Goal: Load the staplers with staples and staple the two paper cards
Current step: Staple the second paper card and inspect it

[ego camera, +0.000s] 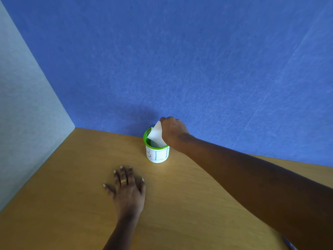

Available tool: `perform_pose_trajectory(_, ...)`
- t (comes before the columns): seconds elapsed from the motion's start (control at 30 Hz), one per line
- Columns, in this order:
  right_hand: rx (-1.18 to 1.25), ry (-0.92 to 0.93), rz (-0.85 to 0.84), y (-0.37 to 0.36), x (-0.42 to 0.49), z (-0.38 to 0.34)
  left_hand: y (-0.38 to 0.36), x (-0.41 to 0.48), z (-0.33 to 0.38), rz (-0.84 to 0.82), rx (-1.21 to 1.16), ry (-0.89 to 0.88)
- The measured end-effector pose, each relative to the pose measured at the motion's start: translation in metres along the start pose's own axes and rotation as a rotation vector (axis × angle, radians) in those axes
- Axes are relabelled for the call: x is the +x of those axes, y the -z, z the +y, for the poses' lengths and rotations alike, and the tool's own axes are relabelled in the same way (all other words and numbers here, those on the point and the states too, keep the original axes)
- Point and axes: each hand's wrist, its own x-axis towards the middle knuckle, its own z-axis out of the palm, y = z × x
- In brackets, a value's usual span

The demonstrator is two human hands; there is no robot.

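Observation:
A white paper card stands tilted in a small green-rimmed cup with a white label and blue letters, at the back of the wooden table. My right hand reaches over the cup and grips the card's upper edge. My left hand lies flat on the table in front of the cup, fingers spread, a gold ring on one finger. No stapler is in view.
A blue wall rises right behind the cup and a grey panel closes the left side. A small blue object shows at the bottom right edge, partly hidden by my right arm.

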Motion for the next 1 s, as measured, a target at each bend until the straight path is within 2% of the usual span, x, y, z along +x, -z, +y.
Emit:
perform_pose_trajectory(0.33,-0.065,0.136,0.061,-0.015,-0.003,0.001,-0.003,0.002,0.000,0.010,0.012,0.006)
perform_pose_trajectory(0.57,-0.109,0.126,-0.013,-0.024,0.003,0.004,-0.003,0.002,0.000,0.010,0.019,0.005)
perform_pose_trajectory(0.83,-0.073,0.233,0.203,-0.040,-0.008,0.017,-0.003,0.001,0.000,0.006,0.024,0.003)
perform_pose_trajectory(1.0,-0.048,0.282,0.164,-0.058,-0.023,0.025,-0.003,0.001,-0.001,0.034,0.031,-0.008)
